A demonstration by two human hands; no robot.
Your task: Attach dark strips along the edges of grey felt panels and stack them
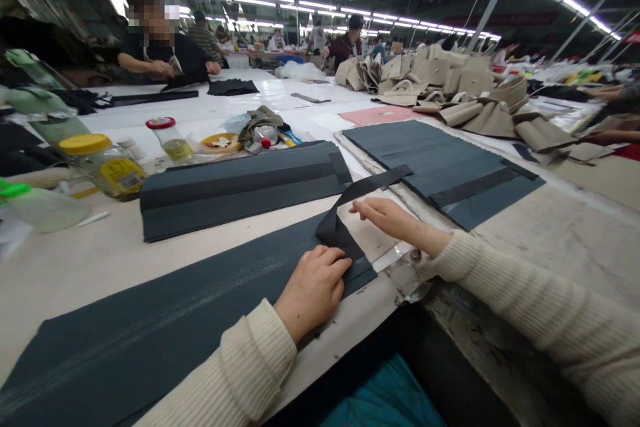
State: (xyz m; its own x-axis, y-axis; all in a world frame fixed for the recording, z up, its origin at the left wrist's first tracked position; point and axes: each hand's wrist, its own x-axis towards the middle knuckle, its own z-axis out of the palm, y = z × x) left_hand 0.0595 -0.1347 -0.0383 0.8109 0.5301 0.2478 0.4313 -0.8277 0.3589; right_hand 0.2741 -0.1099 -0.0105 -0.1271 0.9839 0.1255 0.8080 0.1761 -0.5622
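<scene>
A long dark blue-green panel [190, 300], with a pale streak along it, lies at the table's front edge. My left hand [317, 287] rests on its right end, fingers bent and laid down on the material. From beside those fingers a loose black strip [367, 185] rises in a fold and runs rightward, its far end over the neighbouring stack. My right hand [387, 219] is just below the strip, index finger stretched out, fingertips close to the strip's edge. Whether they touch it is unclear.
Behind lies a stack of dark panels [240, 190] with a black band; another panel stack [440, 160] is at right. Jars, including a yellow-lidded jar [103, 163], and a squeeze bottle [47, 207] stand left. Beige bag pieces [450, 77] are heaped behind. A co-worker [163, 47] handles dark material.
</scene>
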